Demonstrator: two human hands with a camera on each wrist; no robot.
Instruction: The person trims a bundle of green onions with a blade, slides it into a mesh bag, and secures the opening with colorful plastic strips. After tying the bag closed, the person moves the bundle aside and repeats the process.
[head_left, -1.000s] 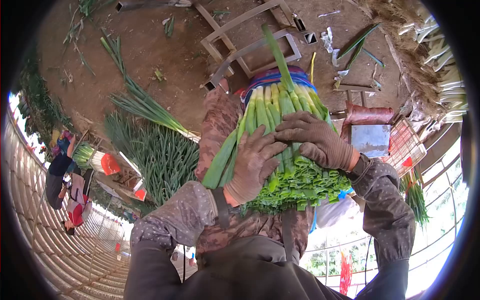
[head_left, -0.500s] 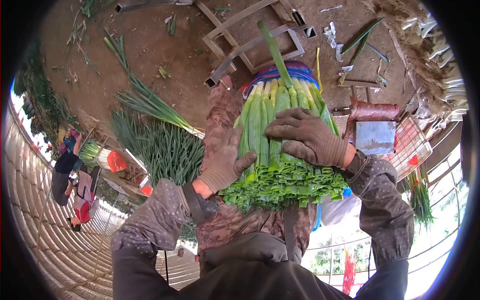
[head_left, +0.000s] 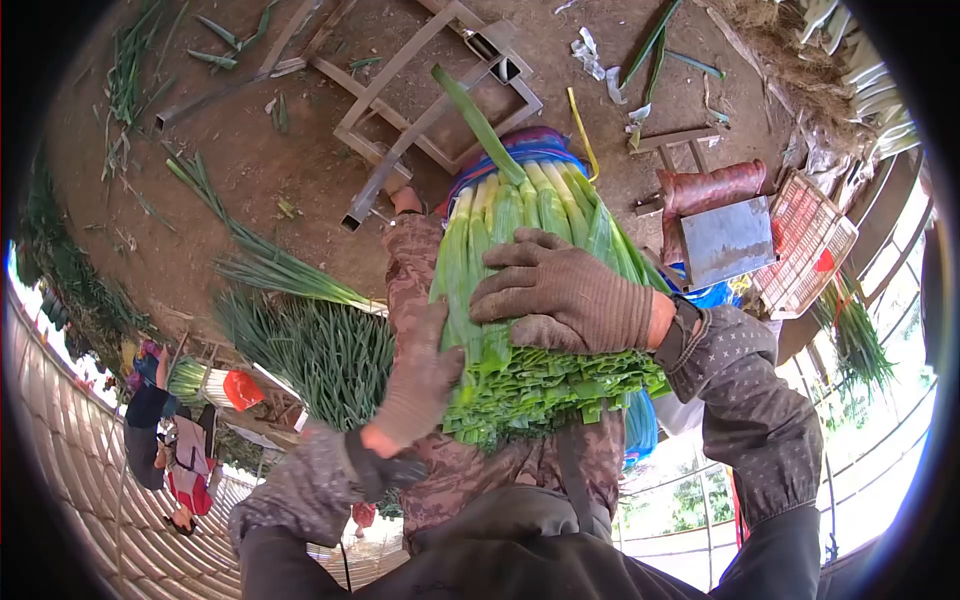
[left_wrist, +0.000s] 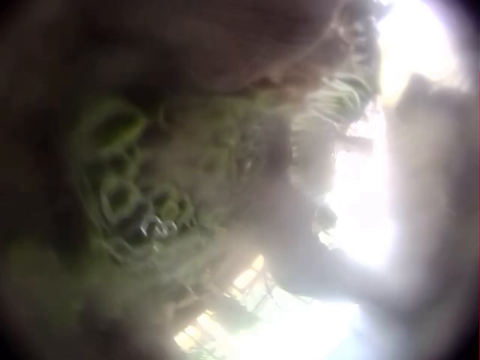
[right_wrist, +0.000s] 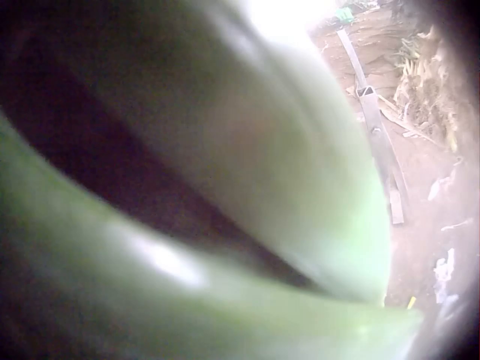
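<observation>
A thick bundle of green onions point(head_left: 515, 215) lies across the person's lap, pale stalks away from the body and cut leaf ends facing it. The gloved right hand point(head_left: 570, 295) rests on top of the leaves, its fingers spread over them. At the bundle's left side is the gloved left hand point(head_left: 415, 385), slightly blurred, fingers pointing up along the edge. Hollow cut ends point(left_wrist: 120, 199) show dimly in the left wrist view. Blurred green leaves point(right_wrist: 322, 202) fill most of the right wrist view. One long leaf point(head_left: 475, 120) sticks out past the blue wrapping point(head_left: 535, 147).
A metal frame point(head_left: 365, 110) lies on the dirt floor ahead. Loose green onions point(head_left: 290, 265) and a large leafy pile point(head_left: 310, 350) are on the left. On the right are a stool with a metal plate point(head_left: 725, 245) and a red crate point(head_left: 808, 250). Other people point(head_left: 185, 450) are far left.
The left hand has come off the top of the leaves to the bundle's left side. The right hand stays on the leaves. The head view has shifted.
</observation>
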